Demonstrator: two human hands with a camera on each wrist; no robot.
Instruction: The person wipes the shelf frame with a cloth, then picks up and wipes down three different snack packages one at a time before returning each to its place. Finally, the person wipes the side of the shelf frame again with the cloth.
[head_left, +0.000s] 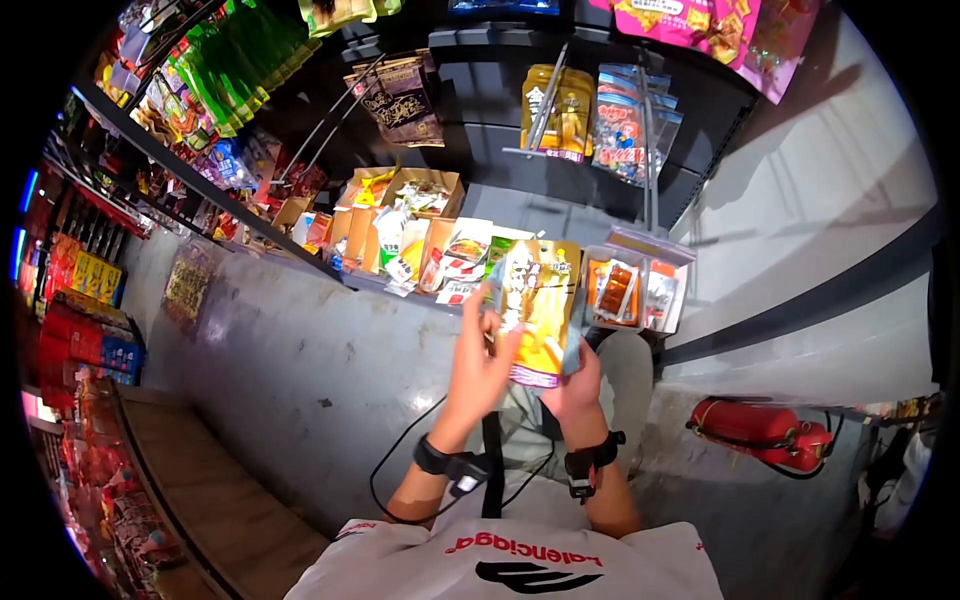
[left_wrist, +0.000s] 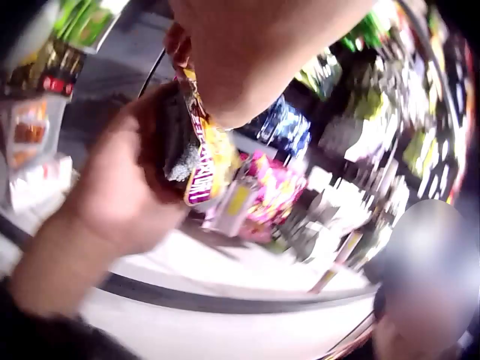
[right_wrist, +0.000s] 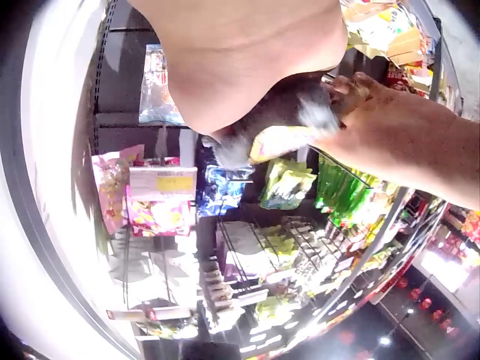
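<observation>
A yellow snack packet (head_left: 543, 305) is upright in front of the shirt, printed side showing in the head view. My left hand (head_left: 482, 365) is at its left edge, thumb over the front and fingers bent beside the edge. At the lower right corner my right hand (head_left: 577, 385) grips the packet. Blue-grey material shows behind the packet along its right side; in the left wrist view it appears as a dark grey fuzzy bundle (left_wrist: 176, 142) inside the right hand. Blur hides the fingertips in both wrist views.
Open cartons of snacks (head_left: 425, 190) line the low shelf ahead, with an orange-packet box (head_left: 615, 290) at its right. Similar yellow packets (head_left: 560, 110) hang on hooks above. A red fire extinguisher (head_left: 755, 432) lies on the floor at right. A brown ledge (head_left: 200, 480) runs along the left.
</observation>
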